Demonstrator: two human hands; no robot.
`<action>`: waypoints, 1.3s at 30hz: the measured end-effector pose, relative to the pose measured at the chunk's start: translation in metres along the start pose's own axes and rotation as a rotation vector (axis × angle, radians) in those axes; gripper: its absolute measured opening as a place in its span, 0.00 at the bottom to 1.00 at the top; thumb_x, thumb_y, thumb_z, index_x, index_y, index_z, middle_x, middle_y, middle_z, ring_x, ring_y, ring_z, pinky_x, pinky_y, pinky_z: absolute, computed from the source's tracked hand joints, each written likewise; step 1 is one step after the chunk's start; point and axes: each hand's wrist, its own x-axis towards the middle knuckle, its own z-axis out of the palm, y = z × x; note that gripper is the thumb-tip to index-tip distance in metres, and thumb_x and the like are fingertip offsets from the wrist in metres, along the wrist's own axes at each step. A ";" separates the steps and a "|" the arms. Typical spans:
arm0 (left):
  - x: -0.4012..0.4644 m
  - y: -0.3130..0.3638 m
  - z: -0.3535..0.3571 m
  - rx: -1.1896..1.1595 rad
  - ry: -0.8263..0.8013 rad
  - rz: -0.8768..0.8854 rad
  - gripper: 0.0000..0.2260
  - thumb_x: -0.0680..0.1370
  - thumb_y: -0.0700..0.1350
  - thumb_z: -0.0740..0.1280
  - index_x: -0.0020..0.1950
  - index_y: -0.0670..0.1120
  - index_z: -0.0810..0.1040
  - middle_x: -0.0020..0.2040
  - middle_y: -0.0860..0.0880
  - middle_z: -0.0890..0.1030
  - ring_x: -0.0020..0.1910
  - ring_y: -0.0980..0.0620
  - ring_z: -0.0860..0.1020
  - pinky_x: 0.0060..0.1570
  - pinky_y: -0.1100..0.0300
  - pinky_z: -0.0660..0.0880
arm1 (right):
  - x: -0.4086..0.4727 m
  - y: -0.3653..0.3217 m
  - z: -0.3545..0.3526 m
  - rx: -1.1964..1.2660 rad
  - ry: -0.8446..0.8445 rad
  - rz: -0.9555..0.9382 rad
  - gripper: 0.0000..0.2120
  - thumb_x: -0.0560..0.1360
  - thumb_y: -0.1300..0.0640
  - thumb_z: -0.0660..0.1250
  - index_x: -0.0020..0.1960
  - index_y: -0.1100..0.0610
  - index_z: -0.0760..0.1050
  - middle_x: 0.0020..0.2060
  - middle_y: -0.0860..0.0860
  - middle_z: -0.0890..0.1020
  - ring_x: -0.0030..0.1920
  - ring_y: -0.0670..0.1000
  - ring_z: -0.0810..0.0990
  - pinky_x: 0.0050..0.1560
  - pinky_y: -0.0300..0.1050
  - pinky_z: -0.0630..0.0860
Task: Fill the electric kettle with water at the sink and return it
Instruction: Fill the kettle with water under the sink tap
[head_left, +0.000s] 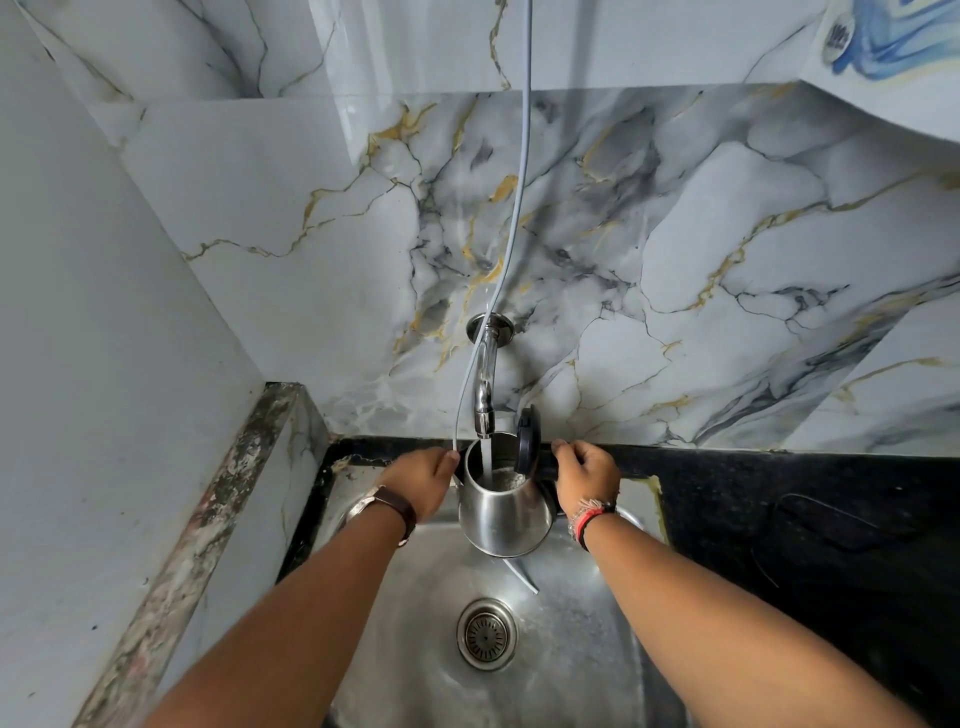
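Sink (597, 623) | kettle (501, 514) under running tap (484, 395) | right hand (584, 480) grip closed on handle | left hand (421, 480) steadying | no legible labels

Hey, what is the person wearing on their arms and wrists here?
Both forearms are bare, no sleeves in view. The left wrist carries a wristwatch with a dark brown strap and a light-coloured case. The right wrist has red and black thread bands with frayed pale ends.

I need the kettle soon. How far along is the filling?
Done: kettle is at the sink, lid open. In hand: tap water streams in, left hand steadying, right hand apparently gripping the handle. Left: finish filling, return it.
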 end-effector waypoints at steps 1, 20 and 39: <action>0.000 0.001 -0.001 -0.059 -0.039 -0.042 0.18 0.84 0.57 0.59 0.53 0.46 0.82 0.52 0.44 0.85 0.53 0.42 0.81 0.57 0.46 0.76 | 0.000 0.001 0.000 -0.003 -0.001 -0.004 0.22 0.76 0.51 0.70 0.29 0.60 0.68 0.25 0.56 0.71 0.31 0.56 0.70 0.36 0.51 0.70; 0.023 0.050 -0.015 -0.564 -0.012 0.000 0.10 0.77 0.52 0.75 0.52 0.48 0.80 0.49 0.49 0.85 0.50 0.44 0.82 0.53 0.49 0.80 | -0.003 0.006 0.003 -0.060 -0.008 -0.037 0.23 0.75 0.49 0.70 0.32 0.65 0.68 0.25 0.57 0.68 0.31 0.57 0.67 0.33 0.54 0.70; -0.087 0.039 0.071 -0.605 0.022 0.083 0.39 0.73 0.78 0.54 0.79 0.60 0.60 0.79 0.51 0.66 0.76 0.55 0.63 0.77 0.52 0.60 | -0.032 0.025 -0.051 0.002 0.048 0.017 0.18 0.75 0.50 0.70 0.27 0.50 0.73 0.20 0.42 0.74 0.25 0.43 0.70 0.29 0.44 0.68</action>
